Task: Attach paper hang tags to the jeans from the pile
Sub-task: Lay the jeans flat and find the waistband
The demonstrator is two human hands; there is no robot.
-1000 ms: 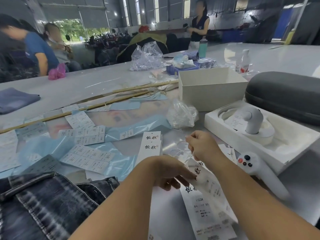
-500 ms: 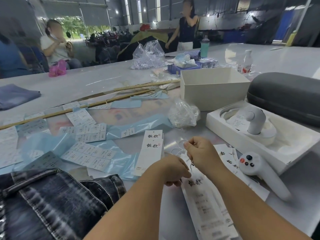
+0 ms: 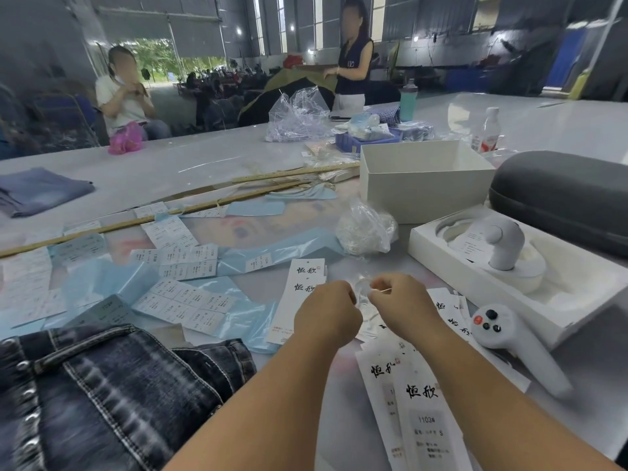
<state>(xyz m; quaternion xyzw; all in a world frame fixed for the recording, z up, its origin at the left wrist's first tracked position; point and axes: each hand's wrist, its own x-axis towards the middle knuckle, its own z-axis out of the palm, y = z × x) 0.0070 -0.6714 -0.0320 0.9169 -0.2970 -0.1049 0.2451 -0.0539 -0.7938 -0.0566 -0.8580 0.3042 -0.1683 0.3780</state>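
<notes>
Two long white tags (image 3: pixel 421 396) lie overlapped on the tabletop (image 3: pixel 190 164) at the near centre-right, long axis running near to far and leaning a little left at the far end, the printed black characters at the far end and the small size text nearer. Another stack of tags (image 3: pixel 299 294) lies just left of the hands, also lengthwise near to far, and more tags (image 3: pixel 452 311) fan out to the right, partly under the wrist. The jeans (image 3: pixel 102 396), dark with white stitching, are bunched at the near left corner, well apart from both hands. The left hand (image 3: pixel 326 314) and right hand (image 3: pixel 401 300) are held close together above the far end of the overlapped tags, both with fingers curled; the right hand pinches a thin pale string (image 3: pixel 382 291), and a clear loop of it shows in the gap between the hands. Whether the left hand grips the string I cannot tell from here. Around them: blue plastic sheets (image 3: pixel 238 311) strewn with small sticker labels (image 3: pixel 183 263) to the left, a crumpled clear bag (image 3: pixel 365 231) just beyond the hands, an open white box (image 3: pixel 421 185) farther off, a white tray (image 3: pixel 557 300) holding a white controller (image 3: pixel 503 243) on the right, a second controller (image 3: pixel 509 338) lying just right of the right wrist, and a grey case (image 3: pixel 560 195) at the far right. Long wooden sticks (image 3: pixel 163 215) cross the tabletop on the far left.
</notes>
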